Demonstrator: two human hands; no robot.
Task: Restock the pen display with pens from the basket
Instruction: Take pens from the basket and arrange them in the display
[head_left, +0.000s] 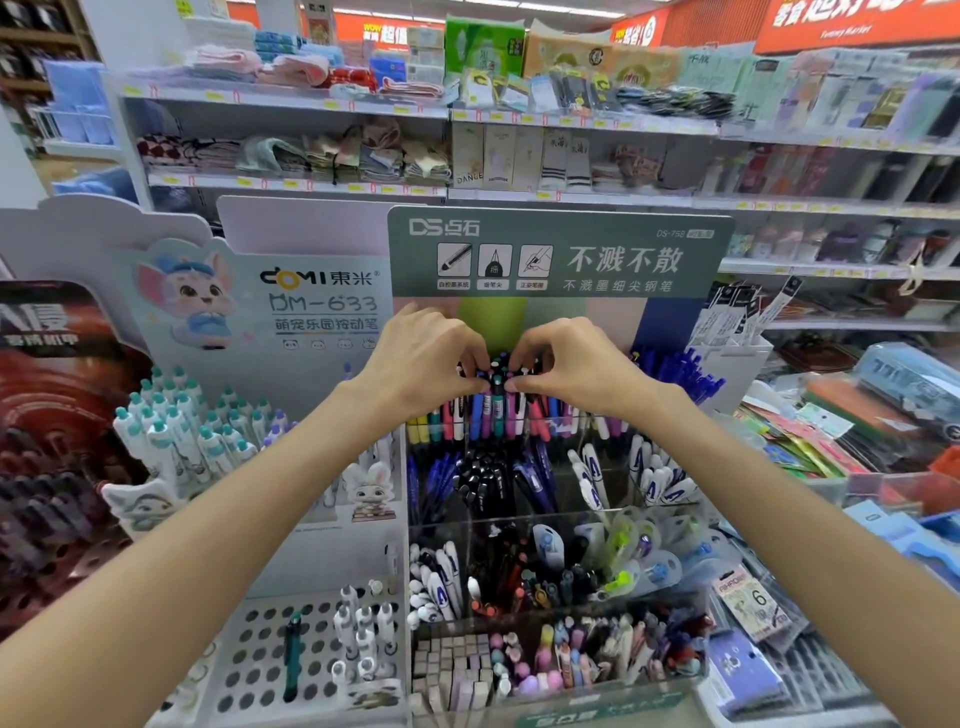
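Pens (493, 402) stand packed upright in the top tier of the clear acrylic pen display (550, 519), directly below the green header card (558, 254), and that is where your work sits now. Judged from their build, these are light, rigid plastic barrels with smooth sides that will slip if you pinch too loosely; the caps and clips at the upper ends give the surest purchase, and a bunch will splay or topple its neighbours if you press it in at a tilt. Your left hand (423, 358) is curled over the tops of the bunch, thumb and fingertips closed on the pen ends. Your right hand (563, 361) mirrors it from the other side, fingers bent down onto the same cluster, thumb tip nearly meeting the left thumb at the centre. Both hands are grasping or squeezing the pen tops together; whether either carries a separate loose pen cannot be told, since the fingers hide it. The basket is not in view. Lower tiers hold blue pens (441, 478) and white pens (592, 478), untouched. Ease the bunch straight down so no barrel jams.
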